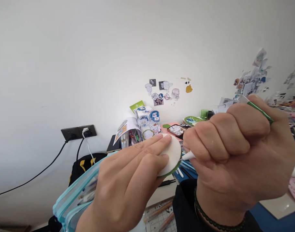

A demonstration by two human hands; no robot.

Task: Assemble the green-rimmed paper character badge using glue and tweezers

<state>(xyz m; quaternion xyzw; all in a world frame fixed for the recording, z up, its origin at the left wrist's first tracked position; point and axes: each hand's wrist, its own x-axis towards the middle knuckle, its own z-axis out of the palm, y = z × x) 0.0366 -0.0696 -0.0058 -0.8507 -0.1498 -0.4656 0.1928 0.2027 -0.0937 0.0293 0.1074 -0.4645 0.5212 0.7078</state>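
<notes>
Left hand: the left hand [128, 180] grasps a round disc [173, 154], fingers flat on its pale face, holding it above the worktop [272, 224].
Right hand: the right hand [234, 154] is clenched around a tube [260, 112], its nozzle [188, 156] at the disc's green rim.
Good technique: likely best to squeeze lightly and evenly, turning the disc against a steady nozzle, fingertips clear of the rim.
Pouch: the blue pouch [75, 190], toward the worktop's left edge, has pens inside.
Pen cup: the paper-wrapped cup [131, 124], near the worktop's back edge, holds markers [123, 141].
</notes>
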